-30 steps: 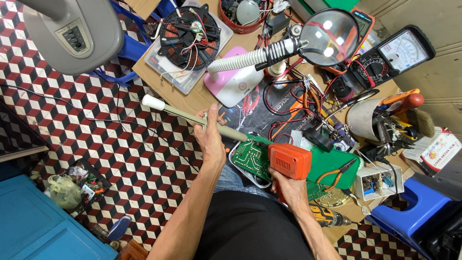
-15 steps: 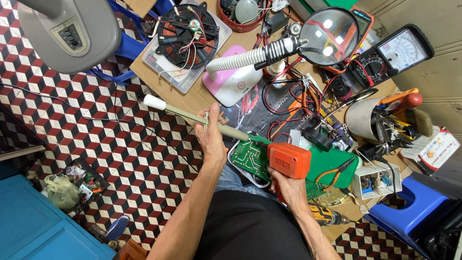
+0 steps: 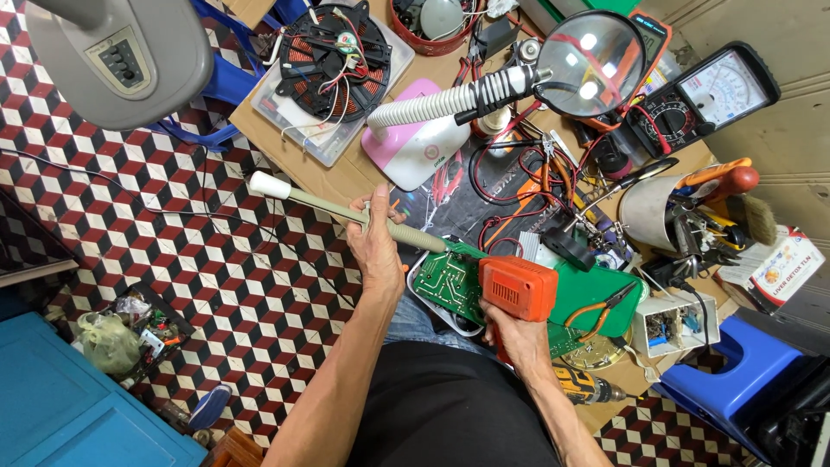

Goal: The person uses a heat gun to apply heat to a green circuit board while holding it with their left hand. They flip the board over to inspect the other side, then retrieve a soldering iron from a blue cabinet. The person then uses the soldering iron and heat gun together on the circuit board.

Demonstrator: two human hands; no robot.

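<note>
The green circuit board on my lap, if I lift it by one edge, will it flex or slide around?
The green circuit board looks like a thin flat panel, so it probably stays stiff and light. It lies on a white tray with the orange tool over it, so it may slide if pushed. Its soldered face is likely fragile; hold it by the edges.
</note>
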